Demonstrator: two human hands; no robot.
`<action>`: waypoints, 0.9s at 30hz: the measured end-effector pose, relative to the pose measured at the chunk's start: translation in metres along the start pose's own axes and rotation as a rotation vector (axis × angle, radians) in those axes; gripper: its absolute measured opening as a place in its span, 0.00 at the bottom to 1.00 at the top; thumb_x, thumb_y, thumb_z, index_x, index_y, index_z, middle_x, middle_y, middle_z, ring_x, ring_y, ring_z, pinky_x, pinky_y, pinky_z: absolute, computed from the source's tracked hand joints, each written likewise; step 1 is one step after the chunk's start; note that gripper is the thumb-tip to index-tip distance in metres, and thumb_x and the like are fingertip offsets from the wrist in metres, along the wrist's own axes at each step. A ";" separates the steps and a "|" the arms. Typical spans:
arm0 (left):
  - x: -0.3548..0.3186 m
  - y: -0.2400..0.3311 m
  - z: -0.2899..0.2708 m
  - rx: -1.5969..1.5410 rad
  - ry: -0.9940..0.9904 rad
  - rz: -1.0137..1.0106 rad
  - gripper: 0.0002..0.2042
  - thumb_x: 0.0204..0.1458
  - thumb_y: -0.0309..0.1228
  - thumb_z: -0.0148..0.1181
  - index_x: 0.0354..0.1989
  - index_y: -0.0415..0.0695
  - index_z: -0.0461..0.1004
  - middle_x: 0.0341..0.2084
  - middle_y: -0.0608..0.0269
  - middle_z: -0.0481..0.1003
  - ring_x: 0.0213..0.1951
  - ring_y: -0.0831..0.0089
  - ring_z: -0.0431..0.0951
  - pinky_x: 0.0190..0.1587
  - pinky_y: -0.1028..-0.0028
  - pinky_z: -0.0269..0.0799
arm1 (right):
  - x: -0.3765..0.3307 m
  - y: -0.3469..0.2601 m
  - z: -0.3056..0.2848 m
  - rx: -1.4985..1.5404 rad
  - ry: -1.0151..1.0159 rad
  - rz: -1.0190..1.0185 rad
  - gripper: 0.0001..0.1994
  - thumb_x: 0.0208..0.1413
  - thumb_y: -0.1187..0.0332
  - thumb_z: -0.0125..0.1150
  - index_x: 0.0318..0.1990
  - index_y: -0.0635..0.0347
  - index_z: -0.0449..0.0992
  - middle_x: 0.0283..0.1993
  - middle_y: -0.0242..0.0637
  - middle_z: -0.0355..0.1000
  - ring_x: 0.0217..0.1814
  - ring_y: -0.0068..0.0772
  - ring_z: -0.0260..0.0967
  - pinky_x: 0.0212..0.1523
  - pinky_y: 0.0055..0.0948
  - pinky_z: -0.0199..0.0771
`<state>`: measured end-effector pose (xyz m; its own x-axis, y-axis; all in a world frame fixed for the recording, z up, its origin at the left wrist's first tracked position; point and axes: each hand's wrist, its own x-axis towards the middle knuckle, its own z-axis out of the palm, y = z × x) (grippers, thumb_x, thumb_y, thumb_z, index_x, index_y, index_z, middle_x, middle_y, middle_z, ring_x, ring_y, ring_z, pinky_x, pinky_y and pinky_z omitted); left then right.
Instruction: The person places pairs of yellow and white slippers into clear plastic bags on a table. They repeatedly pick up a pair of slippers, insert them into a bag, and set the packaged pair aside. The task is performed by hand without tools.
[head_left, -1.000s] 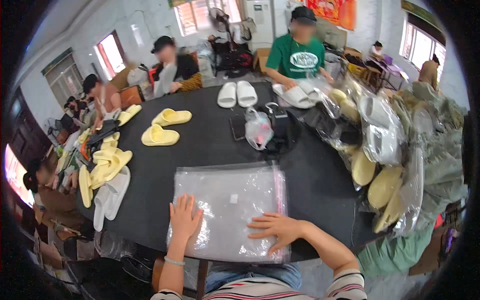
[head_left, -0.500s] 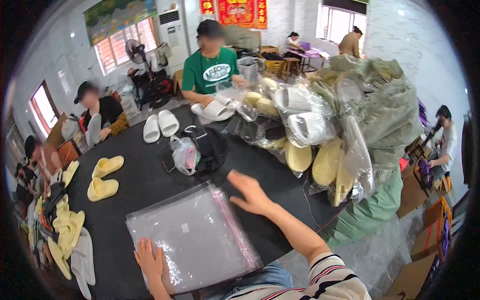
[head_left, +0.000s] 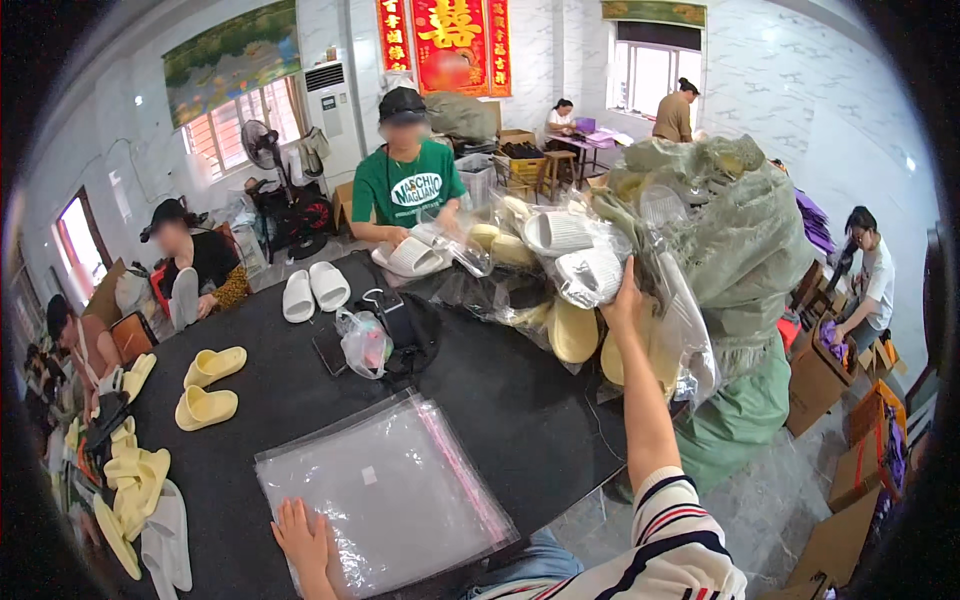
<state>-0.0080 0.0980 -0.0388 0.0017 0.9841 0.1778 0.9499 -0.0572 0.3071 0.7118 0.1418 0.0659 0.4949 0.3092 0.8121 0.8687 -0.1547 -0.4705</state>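
Note:
My left hand (head_left: pixel 303 541) rests flat with fingers spread on a stack of clear plastic bags (head_left: pixel 390 530), which has a pink strip along its right side. My right arm stretches out to the heap of bagged slippers. There my right hand (head_left: pixel 624 300) closes on the right edge of a pair of white slippers (head_left: pixel 590 275) in clear plastic; some of its fingers are hidden. Just below this pair lies a pale yellow slipper (head_left: pixel 574 333), sole outward. More bagged slippers (head_left: pixel 682 300) lie to the right of my hand.
A large green sack (head_left: pixel 745 245) bulges behind the heap. Loose white slippers (head_left: pixel 329 287), yellow slippers (head_left: pixel 207 408) and a small filled plastic bag (head_left: pixel 365 343) lie on the black table (head_left: pixel 270 345). Across it, a person in green (head_left: pixel 412 190) handles white slippers.
My right hand has gone from above the bag stack out to the bagged white slippers. My left hand has stayed on the stack. The view has tilted up slightly.

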 end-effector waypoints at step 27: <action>-0.011 -0.015 0.003 -0.009 0.163 0.093 0.25 0.55 0.41 0.58 0.60 0.43 0.70 0.64 0.52 0.63 0.67 0.56 0.59 0.69 0.50 0.44 | -0.046 -0.261 -0.112 0.550 -0.272 -0.281 0.32 0.42 0.78 0.70 0.60 0.62 0.71 0.46 0.40 0.71 0.47 0.33 0.69 0.45 0.27 0.69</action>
<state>-0.0211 0.0884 -0.0477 0.0384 0.9341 0.3550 0.9452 -0.1492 0.2904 0.4643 0.0628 0.1896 0.1660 0.5040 0.8476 0.7914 0.4447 -0.4194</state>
